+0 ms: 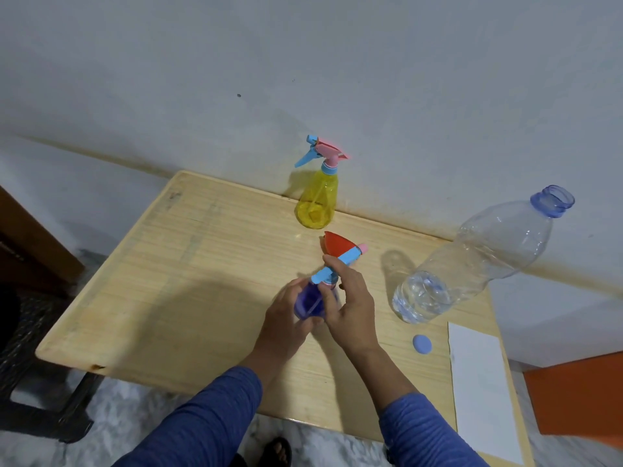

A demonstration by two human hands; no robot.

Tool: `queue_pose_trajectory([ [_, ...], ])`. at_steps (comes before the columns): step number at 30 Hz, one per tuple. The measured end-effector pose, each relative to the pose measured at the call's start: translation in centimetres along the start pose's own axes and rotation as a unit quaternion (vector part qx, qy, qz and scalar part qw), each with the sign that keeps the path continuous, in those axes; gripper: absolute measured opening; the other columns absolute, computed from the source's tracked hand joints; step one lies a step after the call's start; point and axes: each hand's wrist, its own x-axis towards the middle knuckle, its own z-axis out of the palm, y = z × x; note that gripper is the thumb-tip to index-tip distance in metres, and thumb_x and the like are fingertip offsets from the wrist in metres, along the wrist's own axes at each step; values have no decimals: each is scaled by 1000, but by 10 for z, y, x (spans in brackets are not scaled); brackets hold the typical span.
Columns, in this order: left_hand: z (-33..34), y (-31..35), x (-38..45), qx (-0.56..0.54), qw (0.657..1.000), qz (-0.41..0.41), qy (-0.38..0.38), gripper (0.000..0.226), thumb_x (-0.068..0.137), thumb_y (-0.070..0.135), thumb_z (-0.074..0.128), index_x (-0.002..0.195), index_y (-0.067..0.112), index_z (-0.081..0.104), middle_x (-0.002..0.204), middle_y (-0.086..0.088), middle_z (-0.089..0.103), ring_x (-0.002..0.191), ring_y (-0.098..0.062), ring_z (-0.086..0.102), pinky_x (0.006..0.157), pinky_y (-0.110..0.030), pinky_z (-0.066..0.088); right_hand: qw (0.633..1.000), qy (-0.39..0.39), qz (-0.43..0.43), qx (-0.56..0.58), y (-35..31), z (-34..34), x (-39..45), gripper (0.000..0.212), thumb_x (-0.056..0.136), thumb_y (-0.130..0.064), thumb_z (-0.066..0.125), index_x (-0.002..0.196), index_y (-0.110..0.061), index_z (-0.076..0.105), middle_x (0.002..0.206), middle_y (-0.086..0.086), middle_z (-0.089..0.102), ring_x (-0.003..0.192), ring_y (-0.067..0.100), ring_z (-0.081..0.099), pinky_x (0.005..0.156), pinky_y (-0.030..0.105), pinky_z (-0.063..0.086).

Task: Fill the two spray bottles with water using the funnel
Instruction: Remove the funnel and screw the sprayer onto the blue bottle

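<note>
Hands meet over the translucent blue plastic spray bottle (312, 303), which stands upright near the middle of the light wooden table (168, 264). The left hand (286, 320) wraps its body; the right hand (350, 298) curls round the neck under the blue-and-pink trigger head (340, 261), whose long axis runs away and rightward. Just behind lies the red plastic funnel (338, 246), nearer the right hand. I judge the head is being screwed.
</note>
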Motion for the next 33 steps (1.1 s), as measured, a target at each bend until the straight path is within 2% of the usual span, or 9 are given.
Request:
queue_pose_trajectory([
  [4, -1, 2, 1, -2, 1000, 9, 3, 68, 71, 22, 78, 129, 26, 43, 122, 13, 52, 106, 0, 49, 82, -2, 39, 999, -5, 44, 16, -3, 2, 5, 55, 87, -14, 61, 128, -46, 41, 109, -5, 51, 101, 6, 48, 83, 5, 38],
  [9, -1, 2, -2, -12, 999, 26, 14, 66, 72, 17, 78, 129, 24, 44, 122, 13, 52, 107, 2, 49, 83, -3, 41, 999, -1, 35, -6, -5, -2, -5, 59, 90, -21, 51, 139, -45, 26, 107, -20, 50, 97, 7, 53, 79, 10, 42],
  [14, 0, -1, 1, 3, 999, 37, 19, 65, 72, 19, 78, 129, 17, 47, 125, 5, 55, 112, -7, 51, 91, -19, 48, 996, 59, 62, 31, -8, 9, -3, 54, 87, -8, 58, 128, -40, 44, 109, -11, 57, 97, 14, 56, 82, 19, 45],
  [17, -2, 1, 0, -6, 999, 41, 17, 66, 70, 17, 78, 128, 19, 47, 126, 8, 53, 113, -3, 49, 92, -19, 47, 992, 51, 84, 81, -10, 3, -2, 57, 86, -8, 61, 127, -43, 44, 120, -5, 59, 108, 11, 57, 84, 6, 41],
  [21, -3, 3, -2, -15, 999, 39, 22, 68, 68, 17, 79, 129, 21, 47, 124, 14, 50, 110, 3, 46, 90, -7, 41, 993, -4, 81, 81, -13, -8, 1, 71, 88, -9, 61, 128, -58, 29, 132, -3, 55, 113, 9, 55, 80, -3, 38],
  [24, -3, 4, -2, -12, 999, 34, 26, 67, 68, 17, 79, 127, 18, 48, 124, 11, 51, 110, 0, 47, 90, -6, 40, 993, 11, 86, 80, -13, -3, 2, 67, 87, -8, 61, 130, -54, 35, 130, -2, 57, 113, 10, 56, 85, 4, 42],
  [27, -3, 5, 0, -3, 998, 41, 36, 64, 69, 12, 78, 126, 15, 50, 123, 5, 56, 110, -3, 50, 91, -10, 41, 990, 48, 102, 81, -14, 7, 0, 60, 86, -7, 61, 128, -45, 43, 125, -4, 60, 112, 10, 57, 95, 24, 48],
  [30, -2, 4, 2, -3, 998, 47, 37, 59, 73, 18, 77, 125, 15, 51, 122, 6, 57, 110, -5, 53, 92, -15, 44, 984, 86, 127, 87, -19, 18, -1, 52, 85, -8, 63, 127, -34, 49, 124, -6, 58, 111, 8, 55, 96, 35, 48],
  [33, -1, 3, 2, -5, 998, 44, 34, 59, 74, 21, 77, 126, 15, 50, 122, 6, 57, 110, -5, 53, 93, -17, 46, 979, 102, 145, 104, -23, 21, -1, 57, 85, -10, 63, 128, -44, 46, 122, -14, 56, 110, 0, 52, 97, 37, 48],
])
